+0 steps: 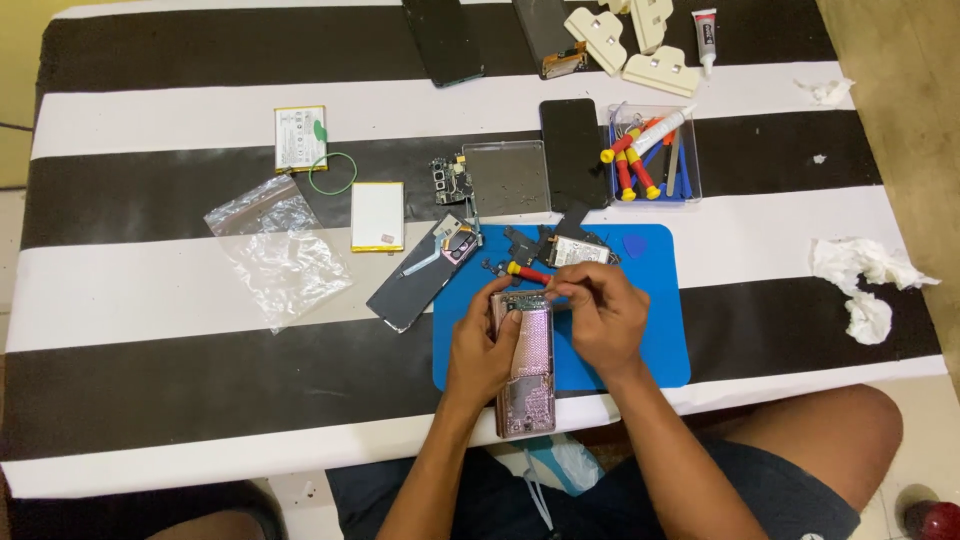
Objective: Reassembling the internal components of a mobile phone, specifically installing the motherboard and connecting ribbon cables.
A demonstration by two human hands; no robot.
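Opened pink rectangular phone chassis (526, 365) lies on near edge of blue rubber work mat (660, 330), long axis running toward person; left hand (483, 350) grips its left side, right hand (600, 315) pinches at its far end, small red-handled screwdriver (525, 272) just beyond.

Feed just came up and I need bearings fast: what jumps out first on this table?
The opened pink phone at the near edge of the blue mat, steadied by the left hand while the right hand works at its top end. Behind them lies a red-handled screwdriver, and farther back a clear tray of tools on the black-and-white striped table.
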